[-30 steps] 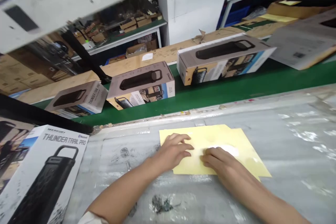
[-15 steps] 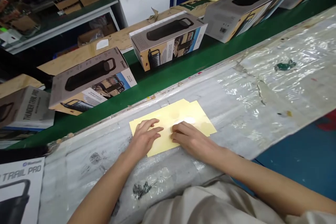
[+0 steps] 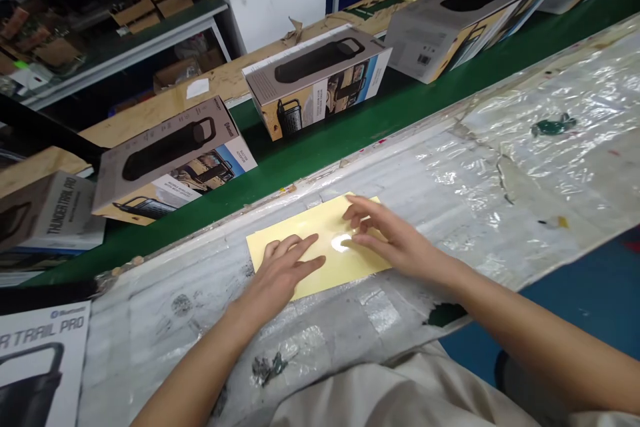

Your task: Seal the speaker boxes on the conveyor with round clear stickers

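A glossy yellow sheet [image 3: 320,273] lies flat on the plastic-covered worktop, with a bright white patch near its middle; I cannot tell if that is glare or a clear label. My left hand [image 3: 285,267] rests on the sheet's left part, fingers spread. Over the right part is my right hand [image 3: 385,237], its thumb apart from the bent fingers and nothing visible between them. Its fingertips are close to the sheet's far edge; whether they touch it is unclear.
Several printed speaker boxes [image 3: 175,153] stand along a green conveyor belt [image 3: 295,157] beyond the worktop [image 3: 450,193]. At the lower left is a white box [image 3: 70,333] showing a black speaker. Shelves with cardboard pieces [image 3: 150,10] are behind.
My right hand has moved up and right from the sheet's middle, and its thumb and fingers have parted. My left hand has slid slightly right. The sheet's stepped right-hand outline is now largely covered.
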The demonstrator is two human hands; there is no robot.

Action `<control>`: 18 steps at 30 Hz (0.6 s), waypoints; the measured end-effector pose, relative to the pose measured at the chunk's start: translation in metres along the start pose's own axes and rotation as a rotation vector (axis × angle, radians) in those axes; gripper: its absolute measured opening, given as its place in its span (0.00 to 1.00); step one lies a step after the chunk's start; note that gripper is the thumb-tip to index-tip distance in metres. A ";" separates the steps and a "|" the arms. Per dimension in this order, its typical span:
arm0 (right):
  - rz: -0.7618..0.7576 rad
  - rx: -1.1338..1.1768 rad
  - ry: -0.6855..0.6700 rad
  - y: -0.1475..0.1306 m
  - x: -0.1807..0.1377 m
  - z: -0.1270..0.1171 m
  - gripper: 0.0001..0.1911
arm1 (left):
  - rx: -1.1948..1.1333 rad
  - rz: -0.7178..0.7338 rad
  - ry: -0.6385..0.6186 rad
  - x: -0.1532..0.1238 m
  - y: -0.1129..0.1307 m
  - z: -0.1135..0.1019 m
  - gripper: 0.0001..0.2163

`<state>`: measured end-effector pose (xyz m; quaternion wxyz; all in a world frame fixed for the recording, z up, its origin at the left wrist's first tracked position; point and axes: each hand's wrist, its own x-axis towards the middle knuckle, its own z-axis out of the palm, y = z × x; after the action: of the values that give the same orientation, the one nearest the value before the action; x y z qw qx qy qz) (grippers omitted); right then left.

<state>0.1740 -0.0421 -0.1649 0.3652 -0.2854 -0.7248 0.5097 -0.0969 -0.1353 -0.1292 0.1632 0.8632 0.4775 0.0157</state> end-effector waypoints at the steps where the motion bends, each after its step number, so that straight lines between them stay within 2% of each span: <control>1: -0.069 -0.100 -0.077 0.004 0.005 0.003 0.29 | 0.001 0.001 -0.009 0.000 0.001 0.000 0.32; 5: -0.335 -0.455 -0.321 0.014 0.022 0.012 0.34 | -0.018 0.000 -0.001 0.001 0.001 0.002 0.29; 9: -0.429 -0.574 -0.432 0.012 0.030 0.011 0.37 | -0.039 -0.013 0.022 -0.001 0.000 0.005 0.27; 12: -0.419 -0.578 -0.445 0.009 0.029 0.010 0.36 | -0.037 -0.021 0.021 -0.002 0.001 0.005 0.27; 18: -0.373 -0.527 -0.356 0.022 0.014 0.015 0.32 | -0.028 -0.016 0.027 -0.005 0.005 0.005 0.23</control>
<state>0.1541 -0.0320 -0.1856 0.2341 -0.1394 -0.9230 0.2717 -0.0947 -0.1428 -0.1318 0.1688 0.8567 0.4864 0.0324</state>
